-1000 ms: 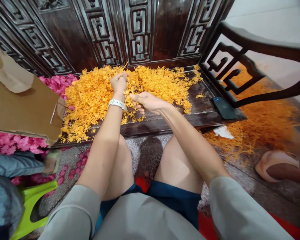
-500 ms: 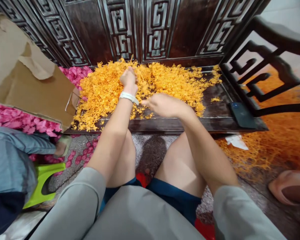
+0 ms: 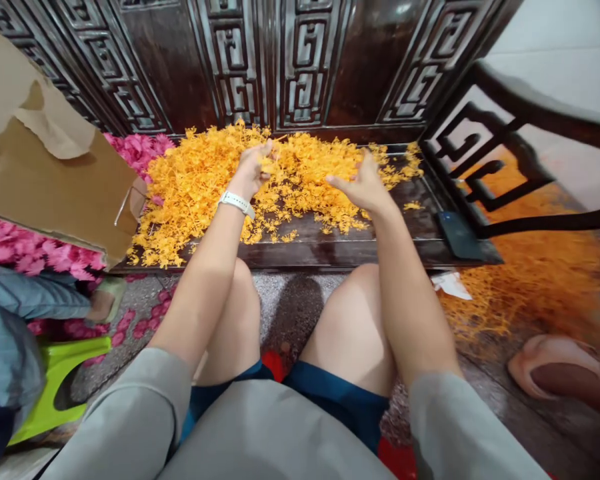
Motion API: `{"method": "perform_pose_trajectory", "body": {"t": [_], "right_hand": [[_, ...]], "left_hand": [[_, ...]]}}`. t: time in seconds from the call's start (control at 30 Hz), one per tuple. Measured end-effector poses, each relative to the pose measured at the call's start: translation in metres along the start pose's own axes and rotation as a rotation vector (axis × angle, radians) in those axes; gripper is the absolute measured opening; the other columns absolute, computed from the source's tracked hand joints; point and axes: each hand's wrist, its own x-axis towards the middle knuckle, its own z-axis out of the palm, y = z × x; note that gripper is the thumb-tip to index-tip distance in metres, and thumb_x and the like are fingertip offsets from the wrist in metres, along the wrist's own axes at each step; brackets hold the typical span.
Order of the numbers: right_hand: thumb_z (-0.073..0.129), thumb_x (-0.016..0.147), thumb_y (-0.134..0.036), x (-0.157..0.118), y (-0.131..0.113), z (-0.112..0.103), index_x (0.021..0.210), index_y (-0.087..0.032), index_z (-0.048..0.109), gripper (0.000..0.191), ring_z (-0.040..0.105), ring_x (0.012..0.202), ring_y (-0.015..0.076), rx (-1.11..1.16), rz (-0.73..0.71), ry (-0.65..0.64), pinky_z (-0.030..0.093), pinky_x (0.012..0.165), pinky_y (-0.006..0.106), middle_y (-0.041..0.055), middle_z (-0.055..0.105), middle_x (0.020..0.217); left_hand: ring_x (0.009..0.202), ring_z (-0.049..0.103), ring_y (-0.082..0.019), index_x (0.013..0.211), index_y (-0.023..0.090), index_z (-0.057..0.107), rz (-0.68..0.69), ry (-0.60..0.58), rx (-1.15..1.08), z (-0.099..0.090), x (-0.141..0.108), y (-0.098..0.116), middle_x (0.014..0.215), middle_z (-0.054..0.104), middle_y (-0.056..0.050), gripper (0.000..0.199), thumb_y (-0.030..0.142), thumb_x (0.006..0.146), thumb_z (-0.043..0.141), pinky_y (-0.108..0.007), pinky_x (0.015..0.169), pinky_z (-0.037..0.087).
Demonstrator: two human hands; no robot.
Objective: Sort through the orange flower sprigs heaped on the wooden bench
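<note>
A wide heap of small yellow-orange artificial flower pieces (image 3: 190,183) covers much of the dark wooden bench (image 3: 310,252). My left hand (image 3: 250,168), with a pale watch band at its wrist, is curled over the back of the heap. Some yellow pieces show between its fingers, and a thin stick-like end juts out near the fingertips. To the right, my right hand (image 3: 364,190) hovers over the heap's right part, thumb and fingers spread, with nothing visible in it.
A cardboard box (image 3: 55,193) stands at left beside pink flower pieces (image 3: 40,247). On the bench's right end lies a dark phone (image 3: 460,235). Orange strands (image 3: 535,287) cover the floor at right. A green stool (image 3: 60,380) and another person's leg (image 3: 30,293) are at left.
My right hand has moved right and away from beside my left wrist, and its fingers have spread. My left hand has turned, showing yellow pieces in its fingers. The view has shifted slightly.
</note>
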Motion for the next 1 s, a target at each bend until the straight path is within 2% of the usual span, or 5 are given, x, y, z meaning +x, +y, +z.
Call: {"method": "perform_pose_trajectory", "body": {"t": [0.13,0.33,0.6,0.83,1.0], "right_hand": [[0.067,0.090,-0.083,-0.013,-0.017,0.018,0.144,-0.022,0.060,0.081,0.071,0.108,0.0267,0.495,0.165,-0.237,0.066,0.089,0.038,0.0177,0.071,0.128],[0.090,0.087,-0.052,-0.027,-0.038,0.059,0.088,-0.022,0.061,0.042,0.055,0.068,0.0112,0.731,0.206,-0.360,0.053,0.063,0.024,-0.0003,0.060,0.077],[0.085,0.091,-0.030,-0.035,-0.050,0.068,0.090,-0.022,0.059,0.028,0.065,0.078,0.0117,0.912,0.267,-0.337,0.057,0.071,0.023,0.0017,0.073,0.089],[0.082,0.092,-0.043,-0.037,-0.060,0.072,0.094,-0.025,0.054,0.033,0.073,0.095,0.0163,0.921,0.249,-0.169,0.061,0.080,0.027,0.0039,0.077,0.098],[0.083,0.095,-0.036,-0.032,-0.054,0.072,0.090,-0.024,0.049,0.036,0.065,0.075,0.0099,0.973,0.297,-0.083,0.054,0.068,0.021,-0.0016,0.069,0.084]], "left_hand": [[0.065,0.062,-0.016,0.090,0.022,0.069,-0.082,-0.090,-0.047,0.021,-0.013,-0.003,0.086,0.072,-0.009,0.032,0.049,0.092,0.084,-0.029,0.056,0.048],[0.078,0.067,-0.017,0.094,0.022,0.071,0.024,-0.046,-0.061,0.036,-0.022,-0.001,0.092,0.072,-0.007,0.013,0.031,0.095,0.081,-0.029,0.064,0.052],[0.070,0.062,-0.014,0.090,0.022,0.070,0.054,0.126,-0.083,0.023,-0.014,0.005,0.088,0.072,-0.004,0.013,0.021,0.088,0.082,-0.026,0.061,0.045],[0.072,0.064,-0.014,0.085,0.022,0.070,0.028,0.009,-0.094,0.019,-0.015,-0.004,0.089,0.073,-0.005,0.013,0.024,0.089,0.082,-0.024,0.056,0.045],[0.070,0.062,-0.013,0.084,0.022,0.070,0.053,0.060,-0.059,0.021,-0.013,-0.005,0.083,0.071,-0.005,0.013,0.021,0.086,0.083,-0.022,0.054,0.042]]}}
